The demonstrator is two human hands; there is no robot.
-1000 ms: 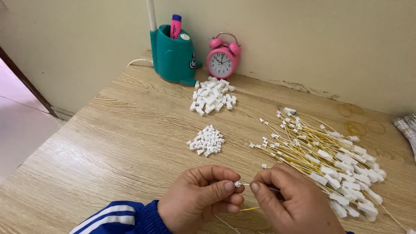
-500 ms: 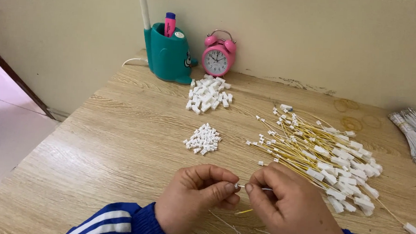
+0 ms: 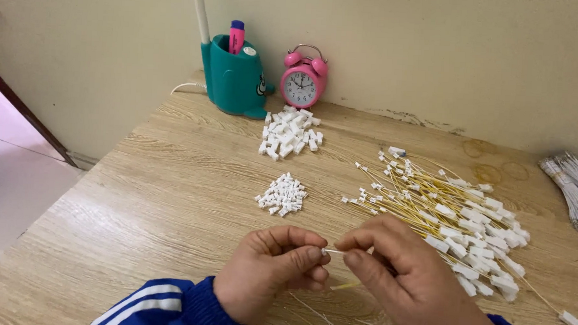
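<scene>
1. Spanning the whole view, the wooden table (image 3: 138, 195) runs out of frame at the bottom and on both sides.
2. Fanning across its right half lies a heap of yellow wires (image 3: 449, 212) with white plugs; its lower right end trails toward the frame edge.
3. At the right border a bundle of grey wires (image 3: 577, 188) is cut off.
4. Against the wall stand a teal pen holder (image 3: 234, 82) and a pink alarm clock (image 3: 303, 84).
5. Two piles of white connectors lie apart: the larger pile (image 3: 290, 131) near the clock, the smaller pile (image 3: 282, 195) just above the hands.
6. The left hand (image 3: 268, 278) and right hand (image 3: 413, 285) meet fingertip to fingertip, each pinched shut on a thin wire end (image 3: 332, 251); whatever sits on its tip is too small to make out, and the rest is hidden behind the right fingers.
</scene>
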